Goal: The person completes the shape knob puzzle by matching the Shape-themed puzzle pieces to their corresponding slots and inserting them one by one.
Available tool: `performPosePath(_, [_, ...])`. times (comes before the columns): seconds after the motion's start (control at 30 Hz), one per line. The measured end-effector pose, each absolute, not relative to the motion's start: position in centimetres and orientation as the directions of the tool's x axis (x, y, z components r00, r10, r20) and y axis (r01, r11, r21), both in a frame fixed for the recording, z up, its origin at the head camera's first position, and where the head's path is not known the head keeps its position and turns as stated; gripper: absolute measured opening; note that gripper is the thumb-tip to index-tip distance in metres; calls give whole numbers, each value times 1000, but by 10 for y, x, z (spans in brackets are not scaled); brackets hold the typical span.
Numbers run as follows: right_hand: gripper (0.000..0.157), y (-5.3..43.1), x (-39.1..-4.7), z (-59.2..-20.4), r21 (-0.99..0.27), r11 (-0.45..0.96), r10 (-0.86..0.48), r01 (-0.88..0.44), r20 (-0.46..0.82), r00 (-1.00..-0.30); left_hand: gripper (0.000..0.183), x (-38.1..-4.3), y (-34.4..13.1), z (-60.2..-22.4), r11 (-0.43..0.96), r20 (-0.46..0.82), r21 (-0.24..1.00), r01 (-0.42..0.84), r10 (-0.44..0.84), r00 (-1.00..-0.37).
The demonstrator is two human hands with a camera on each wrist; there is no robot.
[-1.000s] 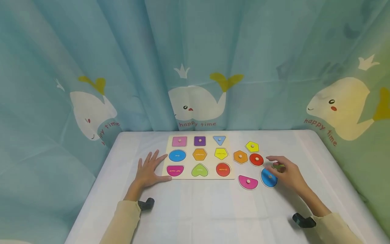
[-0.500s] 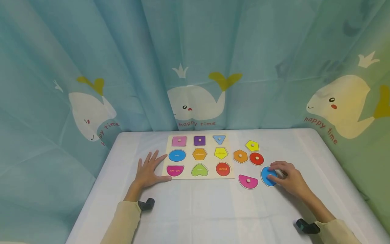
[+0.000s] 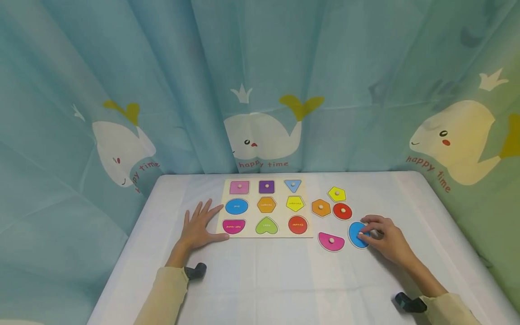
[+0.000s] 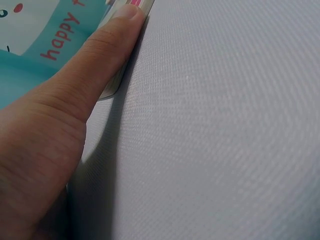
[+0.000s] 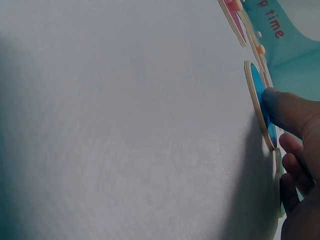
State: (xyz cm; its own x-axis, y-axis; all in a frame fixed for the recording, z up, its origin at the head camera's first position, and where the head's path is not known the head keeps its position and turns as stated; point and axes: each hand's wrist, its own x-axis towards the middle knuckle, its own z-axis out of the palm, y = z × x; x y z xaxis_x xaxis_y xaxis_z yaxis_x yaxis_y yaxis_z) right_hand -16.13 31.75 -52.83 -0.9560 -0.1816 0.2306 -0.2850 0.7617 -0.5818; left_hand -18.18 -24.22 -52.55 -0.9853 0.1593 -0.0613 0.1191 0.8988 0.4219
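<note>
A cream shape-puzzle board (image 3: 280, 215) lies on the white-covered table. My left hand (image 3: 197, 230) rests at its left side, fingers spread; in the left wrist view the thumb (image 4: 107, 42) lies on the board's edge. My right hand (image 3: 387, 239) is at the blue oval puzzle piece (image 3: 354, 234), thumb and a finger pinching its small knob. The oval lies flat-looking in the head view and shows edge-on in the right wrist view. A green piece (image 5: 278, 185) lies under the right hand's curled fingers, mostly hidden from the head view.
Right of the board lie a magenta half-round piece (image 3: 326, 244), an orange hexagon (image 3: 316, 209), a red circle (image 3: 339, 215) and a yellow pentagon (image 3: 333, 197). The board's far row holds a pink rectangle (image 3: 234, 188), a purple square (image 3: 262, 185) and a blue triangle (image 3: 289, 183). A whale-print curtain (image 3: 345, 90) hangs behind.
My right hand has come down over the blue oval from above and beside it, and thumb and finger have closed on its knob. The left hand has stayed still.
</note>
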Motion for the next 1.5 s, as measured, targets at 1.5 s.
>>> performPosePath(1.5, [16,212,-233,-489,-666,638,-265,-386,280,-922,104,-183,-244,-531,896,-50,428,124,160,-986])
